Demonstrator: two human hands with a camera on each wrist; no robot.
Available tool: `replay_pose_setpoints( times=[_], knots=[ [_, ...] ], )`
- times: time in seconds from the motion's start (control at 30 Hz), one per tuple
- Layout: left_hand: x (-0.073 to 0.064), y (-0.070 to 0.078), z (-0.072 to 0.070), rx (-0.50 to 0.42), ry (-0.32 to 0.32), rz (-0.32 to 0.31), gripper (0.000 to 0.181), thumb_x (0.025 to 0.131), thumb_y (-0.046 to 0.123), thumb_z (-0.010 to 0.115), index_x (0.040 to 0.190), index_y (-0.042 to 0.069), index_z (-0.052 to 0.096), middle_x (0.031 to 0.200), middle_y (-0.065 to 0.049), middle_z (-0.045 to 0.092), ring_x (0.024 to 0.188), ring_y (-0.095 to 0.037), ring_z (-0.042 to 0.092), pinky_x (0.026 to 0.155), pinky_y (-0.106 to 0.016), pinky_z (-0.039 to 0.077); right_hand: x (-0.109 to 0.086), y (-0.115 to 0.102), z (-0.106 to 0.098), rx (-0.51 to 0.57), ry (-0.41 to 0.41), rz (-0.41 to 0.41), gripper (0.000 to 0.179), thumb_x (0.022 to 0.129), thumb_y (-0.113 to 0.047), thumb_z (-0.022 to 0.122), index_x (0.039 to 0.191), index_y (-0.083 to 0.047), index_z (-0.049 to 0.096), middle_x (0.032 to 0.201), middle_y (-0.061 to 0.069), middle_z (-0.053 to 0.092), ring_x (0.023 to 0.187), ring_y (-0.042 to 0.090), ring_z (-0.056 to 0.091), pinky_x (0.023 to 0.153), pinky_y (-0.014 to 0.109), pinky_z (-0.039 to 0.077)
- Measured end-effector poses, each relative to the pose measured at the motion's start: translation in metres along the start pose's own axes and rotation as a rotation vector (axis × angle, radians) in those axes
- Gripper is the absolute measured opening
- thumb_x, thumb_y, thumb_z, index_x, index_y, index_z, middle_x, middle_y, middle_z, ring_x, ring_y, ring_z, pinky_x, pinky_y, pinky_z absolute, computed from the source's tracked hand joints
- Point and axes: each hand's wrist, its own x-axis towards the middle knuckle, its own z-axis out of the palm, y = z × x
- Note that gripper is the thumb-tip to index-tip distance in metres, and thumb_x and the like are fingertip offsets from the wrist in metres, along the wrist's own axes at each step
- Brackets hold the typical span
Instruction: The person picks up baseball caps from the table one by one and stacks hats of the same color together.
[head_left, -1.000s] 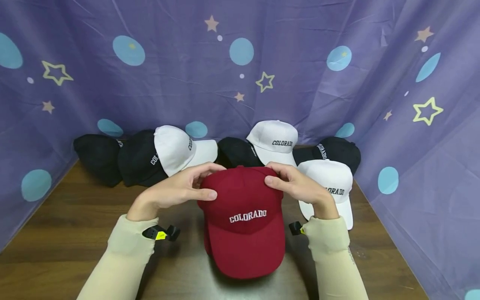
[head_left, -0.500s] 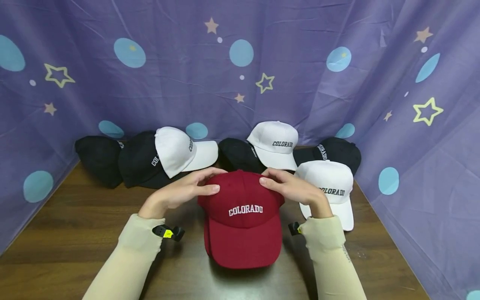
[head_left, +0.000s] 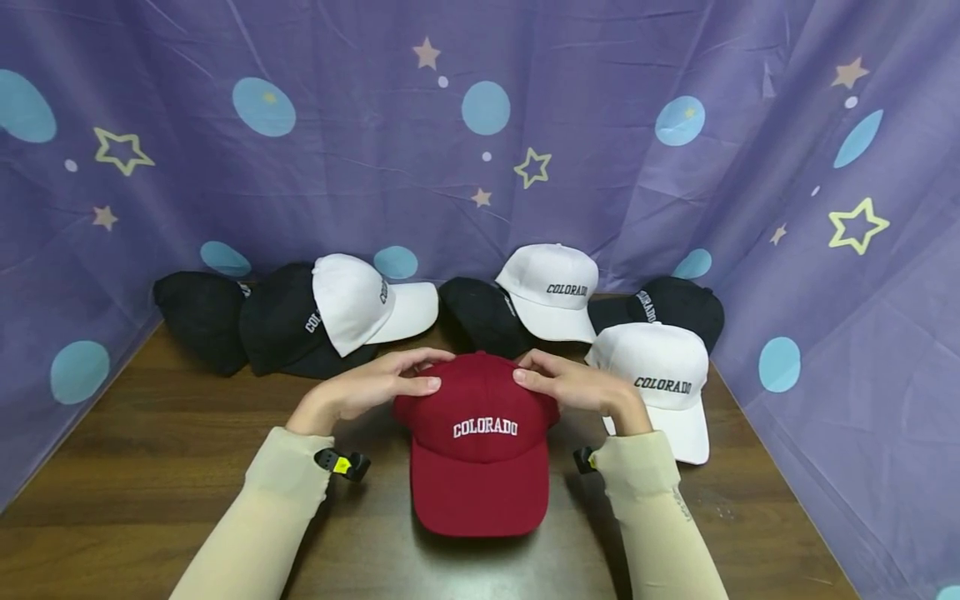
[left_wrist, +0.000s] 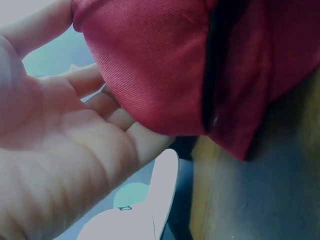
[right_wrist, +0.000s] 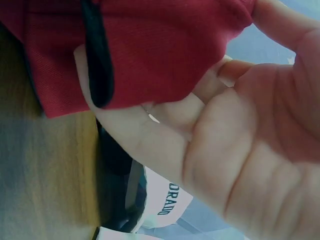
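Observation:
A red baseball cap (head_left: 480, 492) with white COLORADO lettering faces me, brim toward me. My left hand (head_left: 375, 387) grips its crown on the left, thumb on the front and fingers behind. On the other side my right hand (head_left: 581, 385) holds the crown the same way. Both wrist views show more red fabric (left_wrist: 240, 85) below the held edge, with a dark gap between; it looks like a second red cap underneath. In the right wrist view a finger (right_wrist: 120, 120) reaches under the dark-lined edge of the cap.
Black caps (head_left: 197, 321) and a white cap (head_left: 352, 300) lie at the back left. Behind the red cap are a white cap (head_left: 551, 287) and a black one (head_left: 480, 312). At right sit a white cap (head_left: 667, 358) and a black cap (head_left: 682, 304). A purple curtain (head_left: 375, 125) borders the wooden table (head_left: 150, 467).
Both hands have lowered the red cap slightly and shifted it left. The red edge seen at its lower left earlier is now covered. The right hand has moved left with it.

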Motion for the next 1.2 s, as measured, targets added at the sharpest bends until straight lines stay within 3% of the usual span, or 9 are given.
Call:
replay_pose_setpoints(
  times=[0.2,0.4,0.53,0.67,0.9,1.2],
  knots=[
    [0.0,-0.004,0.0,0.104,0.008,-0.028,0.065,0.101,0.035,0.066,0.159,0.011,0.046,0.139,-0.011,0.059,0.127,-0.028,0.056,0.105,-0.041,0.049,0.002,0.004,0.002,0.082,-0.031,0.028,0.04,0.107,-0.043,0.06,0.131,-0.012,0.056,0.128,0.009,0.062,0.115,0.024,0.062,0.087,0.041,0.059],
    [-0.001,-0.005,0.001,0.138,0.02,-0.062,0.071,0.101,0.038,0.069,0.161,0.012,0.043,0.136,-0.011,0.06,0.127,-0.027,0.055,0.108,-0.042,0.047,0.004,0.006,0.004,0.124,-0.036,0.037,0.053,0.106,-0.038,0.064,0.146,-0.006,0.049,0.139,0.015,0.058,0.122,0.028,0.061,0.093,0.044,0.06],
    [-0.001,-0.006,0.0,0.146,0.007,-0.066,0.068,0.1,0.039,0.07,0.158,0.011,0.047,0.133,-0.009,0.063,0.124,-0.025,0.058,0.107,-0.041,0.048,0.003,0.006,0.003,0.091,-0.055,0.01,0.058,0.106,-0.035,0.065,0.152,-0.006,0.048,0.137,0.015,0.062,0.122,0.026,0.063,0.095,0.043,0.06],
    [-0.001,-0.007,-0.001,0.165,0.009,-0.043,0.06,0.099,0.038,0.071,0.151,0.012,0.054,0.126,-0.009,0.066,0.118,-0.025,0.061,0.102,-0.041,0.051,0.002,0.005,0.001,0.014,-0.046,-0.046,0.051,0.105,-0.034,0.066,0.147,-0.008,0.057,0.127,0.01,0.067,0.112,0.022,0.066,0.093,0.039,0.059],
    [0.001,-0.006,0.0,0.177,0.033,0.0,0.054,0.099,0.035,0.073,0.145,0.013,0.058,0.123,-0.009,0.065,0.115,-0.026,0.06,0.1,-0.042,0.05,0.003,0.004,-0.001,-0.145,0.062,-0.173,0.041,0.101,-0.032,0.074,0.134,-0.01,0.066,0.106,0.003,0.07,0.098,0.018,0.066,0.091,0.039,0.053],
    [0.0,-0.008,-0.003,0.182,0.066,0.019,0.052,0.1,0.031,0.073,0.146,0.012,0.058,0.126,-0.009,0.065,0.116,-0.027,0.06,0.1,-0.043,0.052,0.013,0.005,0.003,-0.113,0.112,-0.219,0.029,0.1,-0.027,0.075,0.123,-0.011,0.067,0.103,0.002,0.069,0.096,0.018,0.065,0.089,0.038,0.053]
  ],
)
